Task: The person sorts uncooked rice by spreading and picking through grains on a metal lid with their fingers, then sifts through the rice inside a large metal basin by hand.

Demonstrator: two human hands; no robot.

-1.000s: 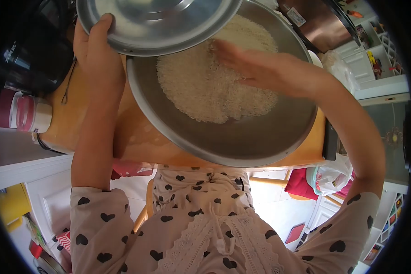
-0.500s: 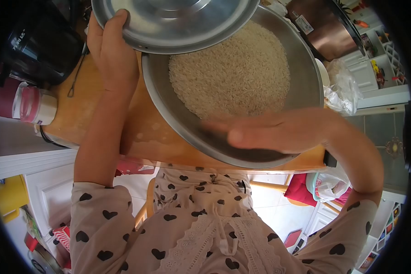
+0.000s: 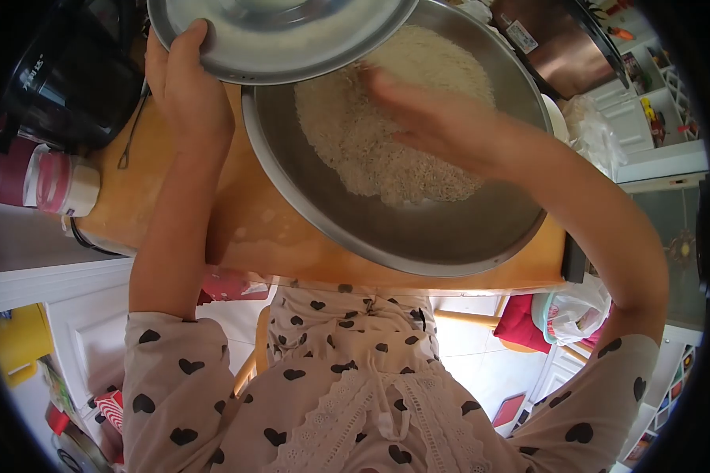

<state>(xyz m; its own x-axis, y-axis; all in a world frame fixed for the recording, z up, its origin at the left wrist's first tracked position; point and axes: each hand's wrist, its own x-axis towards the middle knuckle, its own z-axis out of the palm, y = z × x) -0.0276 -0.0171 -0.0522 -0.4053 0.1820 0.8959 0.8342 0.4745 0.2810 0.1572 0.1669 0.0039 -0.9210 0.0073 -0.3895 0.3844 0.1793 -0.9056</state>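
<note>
A large steel basin [image 3: 292,165] stands on the wooden table, with a heap of white rice [image 3: 371,162] inside. My left hand [image 3: 185,91] grips the rim of a round, shallow steel dish [image 3: 292,51], its thumb on the upper face. That dish overlaps the basin's far left side and runs out of the top of the view. Over the rice is my right hand [image 3: 442,122], blurred by motion, its fingers stretched toward the dish and apparently touching the grains. Part of the rice is hidden beneath this hand and the dish.
A black appliance [image 3: 63,79] stands at the far left, near a jar with a pink label [image 3: 63,181]. Beyond the basin on the right are a copper-coloured pot [image 3: 556,47] and a clear plastic bag [image 3: 596,134]. The table's front edge [image 3: 347,282] runs close to my body.
My right hand has swept from the basin's near side up and away over the rice. Grains have shifted away from the near wall. The left hand and dish moved slightly up and left.
</note>
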